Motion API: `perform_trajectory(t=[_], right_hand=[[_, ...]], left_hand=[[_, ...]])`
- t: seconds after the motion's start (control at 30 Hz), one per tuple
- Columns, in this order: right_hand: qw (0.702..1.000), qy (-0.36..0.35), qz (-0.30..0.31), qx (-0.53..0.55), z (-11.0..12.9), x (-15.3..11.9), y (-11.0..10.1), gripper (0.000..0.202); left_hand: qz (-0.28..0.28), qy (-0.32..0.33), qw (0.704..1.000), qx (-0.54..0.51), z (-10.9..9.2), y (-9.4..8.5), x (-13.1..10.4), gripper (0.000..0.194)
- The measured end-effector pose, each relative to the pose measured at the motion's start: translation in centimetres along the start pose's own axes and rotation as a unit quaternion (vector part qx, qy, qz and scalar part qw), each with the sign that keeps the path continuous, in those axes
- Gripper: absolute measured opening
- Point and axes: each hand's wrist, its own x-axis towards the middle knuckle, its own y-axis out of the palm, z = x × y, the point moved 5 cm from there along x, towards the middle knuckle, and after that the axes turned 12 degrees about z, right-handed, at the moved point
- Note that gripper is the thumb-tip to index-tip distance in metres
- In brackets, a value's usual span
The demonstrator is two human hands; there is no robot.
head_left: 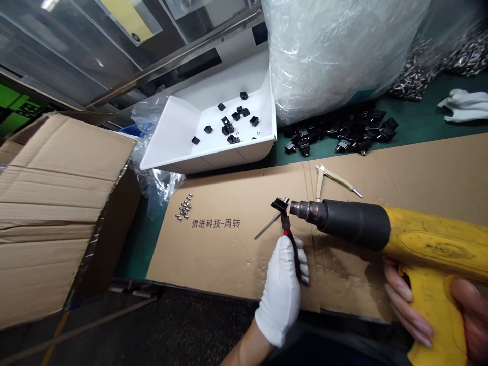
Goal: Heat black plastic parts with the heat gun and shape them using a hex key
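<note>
My left hand [282, 284], in a white glove, is closed around the dark handles of a pair of pliers [293, 251]. The pliers' jaws grip a small black plastic part [280, 205] with a metal pin sticking out. My bare right hand [407, 300] wraps around the grip of a yellow heat gun [430, 241]. The gun's stepped metal nozzle points left, just short of the black part. A thin metal rod [266, 227] lies on the cardboard beside the pliers' jaws. Behind the nozzle rest cream-handled nippers [335, 178].
Several black parts lie in a white tray [175, 132]; more are heaped [343, 132] before a large plastic bag [335, 51]. Small metal pins [184, 207] sit on the cardboard sheet [221, 259]. A cardboard box [57, 213] stands left, a white glove [465, 105] far right.
</note>
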Motion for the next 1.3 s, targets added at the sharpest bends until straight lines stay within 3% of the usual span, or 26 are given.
perform_trajectory(t=[0.43,0.93,1.03,1.13,1.3], right_hand=[[1.0,0.0,0.01,0.014,-0.1,0.2,0.0,0.057],[1.0,-0.005,0.001,0.016,0.0,0.2,0.6,0.053],[1.0,-0.006,-0.009,0.014,0.0,0.2,0.5,0.053],[1.0,-0.011,-0.022,0.014,-0.1,0.1,0.2,0.055],[0.998,0.0,-0.062,0.0,-0.5,-0.3,-0.1,0.056]], left_hand=[[0.007,-0.003,1.0,-0.011,-0.1,0.1,0.1,0.055],[-0.026,0.025,0.999,0.008,0.2,0.2,-0.2,0.051],[0.011,0.02,1.0,-0.011,-0.3,-0.1,0.2,0.052],[0.087,-0.019,0.994,-0.056,-1.0,-1.0,0.8,0.057],[0.245,-0.134,0.948,-0.151,-1.4,-3.6,0.8,0.068]])
